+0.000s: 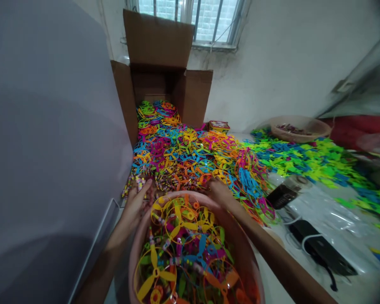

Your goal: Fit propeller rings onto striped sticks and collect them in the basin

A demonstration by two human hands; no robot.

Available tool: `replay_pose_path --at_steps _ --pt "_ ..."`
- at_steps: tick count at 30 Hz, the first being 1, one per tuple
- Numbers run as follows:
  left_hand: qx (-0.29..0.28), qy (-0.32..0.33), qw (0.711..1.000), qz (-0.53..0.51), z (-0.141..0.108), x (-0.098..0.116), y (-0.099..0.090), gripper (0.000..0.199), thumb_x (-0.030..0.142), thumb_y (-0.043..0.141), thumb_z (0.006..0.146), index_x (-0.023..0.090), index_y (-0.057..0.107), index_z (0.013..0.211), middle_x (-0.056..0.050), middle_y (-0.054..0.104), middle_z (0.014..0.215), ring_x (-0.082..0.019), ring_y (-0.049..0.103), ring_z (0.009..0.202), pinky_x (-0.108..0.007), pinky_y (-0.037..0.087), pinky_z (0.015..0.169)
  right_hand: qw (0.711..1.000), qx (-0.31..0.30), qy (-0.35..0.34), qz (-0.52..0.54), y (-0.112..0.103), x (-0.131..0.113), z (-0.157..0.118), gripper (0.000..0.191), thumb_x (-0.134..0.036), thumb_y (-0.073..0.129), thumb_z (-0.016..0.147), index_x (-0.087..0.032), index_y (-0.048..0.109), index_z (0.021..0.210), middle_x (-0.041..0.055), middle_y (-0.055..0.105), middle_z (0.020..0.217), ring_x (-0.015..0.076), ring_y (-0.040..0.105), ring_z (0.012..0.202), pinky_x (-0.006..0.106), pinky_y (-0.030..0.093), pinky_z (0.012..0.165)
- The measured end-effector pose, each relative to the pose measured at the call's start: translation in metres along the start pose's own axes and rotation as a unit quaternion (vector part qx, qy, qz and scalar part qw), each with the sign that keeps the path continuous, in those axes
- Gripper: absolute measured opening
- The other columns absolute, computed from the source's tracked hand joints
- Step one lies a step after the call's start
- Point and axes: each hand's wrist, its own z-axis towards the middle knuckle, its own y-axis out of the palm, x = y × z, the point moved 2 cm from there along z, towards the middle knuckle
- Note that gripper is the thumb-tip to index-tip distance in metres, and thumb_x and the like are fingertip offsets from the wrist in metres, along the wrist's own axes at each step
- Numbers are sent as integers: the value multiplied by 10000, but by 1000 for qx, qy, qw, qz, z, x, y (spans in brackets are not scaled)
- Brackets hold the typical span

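Spread the left grip (pixel 135 207) loosely open at small striped pieces (pixel 139 182) beyond the pink tub (pixel 132 261), to its far left; curled the right grip (pixel 220 192) beyond its far right, too hidden to tell whether gripping anything. Saw propeller rings (pixel 156 273) heaped inside the tub and beyond it. Risked dragging extra rings along through overlapping, or spilling some through a forearm's knock against the tub.

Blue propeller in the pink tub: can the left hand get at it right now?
Probably yes. The left hand is outside the pink tub, so the rim stands between, but the top is open and the blue propeller lies near the surface.
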Motion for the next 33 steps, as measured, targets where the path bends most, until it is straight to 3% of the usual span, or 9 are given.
replay_pose_path --at_steps 4,9,11,14,17,23,25,30,33 --pt "-9 -9 1000 -8 9 -3 -4 521 557 855 632 167 598 862 36 595 627 -60 477 388 -153 239 323 992 23 26 123 -5 5 13 443 -608 683 808 -246 506 626 51 651 656 278 693 757 369 544 683" --pt "-4 20 1000 0 15 0 4 548 627 785 662 152 613 873 42 572 630 -43 417 373 -146 184 316 950 34 40 307 -16 -18 4 424 -689 550 876 -266 562 888 50 724 877 226 713 680 359 589 552" --pt "-20 28 999 11 13 2 11 559 642 776 664 150 618 878 49 558 637 -29 370 368 -150 158 325 901 18 68 428 -14 -30 -7 360 -571 735 797 -282 597 961 44 732 1001 211 723 693 363 620 583" --pt "-56 47 997 39 4 7 22 568 672 755 685 157 602 869 64 532 622 -17 285 361 -165 137 346 788 -6 127 602 -6 -49 -26 455 -337 908 662 -320 634 1025 16 732 1039 208 735 719 373 648 652" --pt "-95 82 989 78 -10 13 31 508 636 722 770 173 591 932 49 569 645 -43 328 411 -176 199 385 742 -38 140 655 0 -66 -37 442 -265 926 632 -299 661 984 5 730 906 226 738 726 375 648 655" --pt "-110 154 970 155 -32 29 42 413 575 648 879 167 625 815 3 587 704 -128 519 632 -208 391 546 761 -97 109 632 -4 -85 -48 270 -263 910 631 -220 709 806 27 738 851 185 689 670 302 595 581" --pt "-127 143 970 147 -34 29 44 428 577 639 886 159 621 797 14 553 678 -108 482 594 -195 364 515 770 -99 109 620 -7 -89 -53 275 -275 923 617 -222 722 797 25 749 880 189 698 718 309 602 637" --pt "-162 90 979 81 -38 19 41 440 595 627 896 210 593 1106 64 511 615 -53 316 423 -161 207 385 777 -61 148 609 -11 -93 -64 317 -283 972 531 -211 687 649 -16 693 698 144 638 642 295 589 669" --pt "-174 66 979 87 -43 19 41 423 599 669 864 223 602 1046 68 498 584 -48 295 400 -164 187 371 776 -61 150 609 -10 -93 -68 289 -277 963 558 -219 686 616 -21 679 660 136 631 624 267 563 634"
